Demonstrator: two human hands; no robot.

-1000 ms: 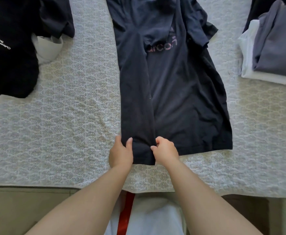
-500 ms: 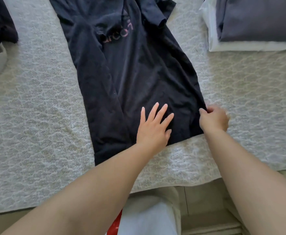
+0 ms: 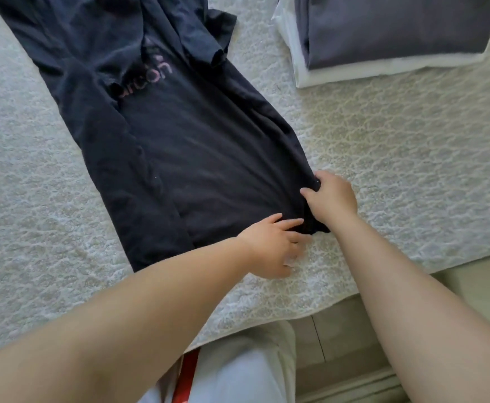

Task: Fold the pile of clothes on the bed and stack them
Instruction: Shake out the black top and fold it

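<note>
I see soft, even daylight, faint shadows, slight motion blur throughout, and wide-angle bending at the edges.

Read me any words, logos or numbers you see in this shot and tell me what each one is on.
"arcon": pink letters printed on the chest of the dark navy cotton T-shirt spread on the bed; the start of the word is hidden under the folded-over left side, so it may be only part of a word.
A faint pink mark above those letters: too blurred and creased to read.
The folded grey garment and folded white garment beneath it: no text visible.
</note>
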